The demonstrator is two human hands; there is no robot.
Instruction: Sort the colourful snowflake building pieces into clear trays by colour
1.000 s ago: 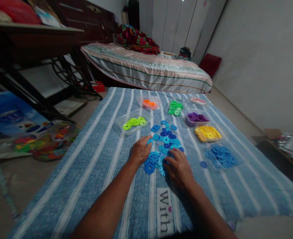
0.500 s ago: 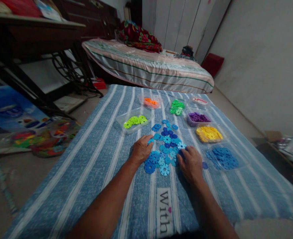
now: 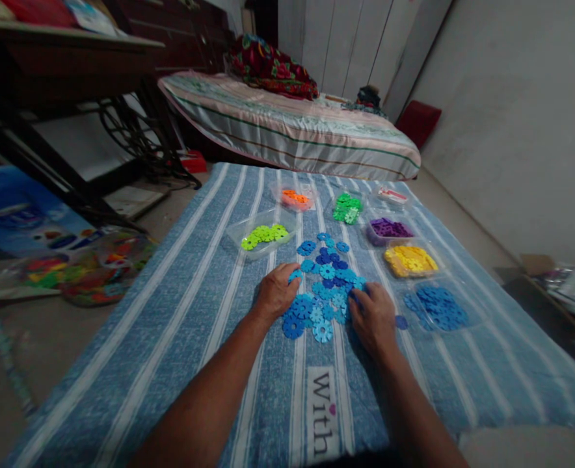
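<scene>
A loose pile of notched plastic discs [image 3: 322,330] in light, medium and dark blue lies on the striped cloth between my hands. At the pile's left edge, my left hand [image 3: 278,291] is closed, with a light blue disc [image 3: 295,275] pinched at the fingertips. On the right edge, my right hand [image 3: 374,317] has its fingers curled down around a dark blue disc [image 3: 360,297], partly hidden by them. One dark blue disc [image 3: 401,322] lies apart, just right of that hand.
Clear plastic boxes surround the pile: lime discs [image 3: 263,236], orange discs [image 3: 294,197], green discs [image 3: 348,208], purple discs [image 3: 389,227], yellow discs [image 3: 412,260] and blue discs [image 3: 441,308]. Beyond stands a bed [image 3: 287,130]; bags of coloured pieces [image 3: 97,279] lie on the floor at left.
The right hand has shifted slightly, and the light blue disc by its fingertips sits a little differently. My left hand stays nearly in place. The whole view has moved slightly.
</scene>
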